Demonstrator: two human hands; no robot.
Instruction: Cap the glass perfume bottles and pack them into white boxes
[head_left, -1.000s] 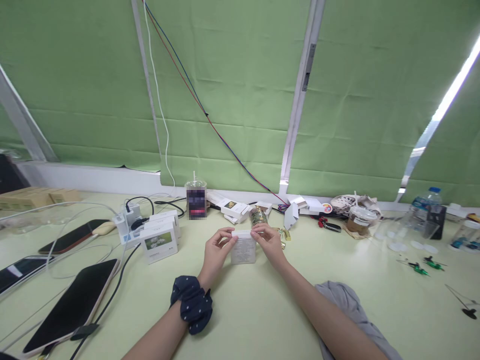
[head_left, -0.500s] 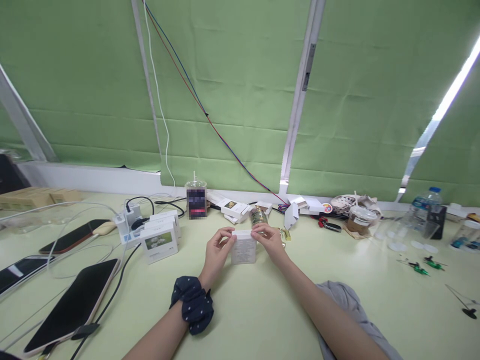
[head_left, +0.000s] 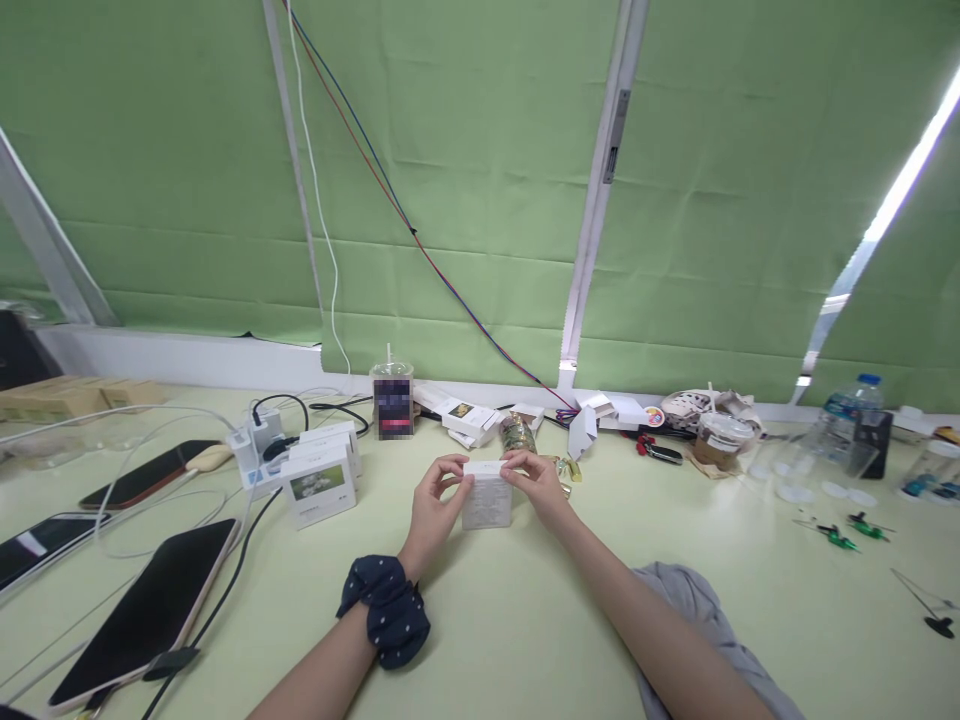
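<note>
A small white box (head_left: 487, 503) with fine printed text stands upright on the pale green table (head_left: 480, 620), in front of me. My left hand (head_left: 440, 497) grips its upper left corner, thumb toward me and fingers behind. At the upper right corner, my right hand (head_left: 537, 482) pinches the box by its top edge. Just behind it lies a shiny patterned packet (head_left: 517, 432), with gold wrapper scraps (head_left: 568, 470) beside my right hand. To the left, similar white boxes (head_left: 321, 484) with a flower picture stand in a row.
Phones (head_left: 146, 610) and charging cables lie at the left by a power strip (head_left: 259, 480). A drink cup (head_left: 393, 400), opened cartons (head_left: 469, 420) and an iced drink (head_left: 721, 440) line the back. Green-handled small tools (head_left: 836, 538) and a water bottle (head_left: 862, 400) are at the right.
Almost nothing differs. Both hands stay on the white box's top corners, and the box remains in the same spot.
</note>
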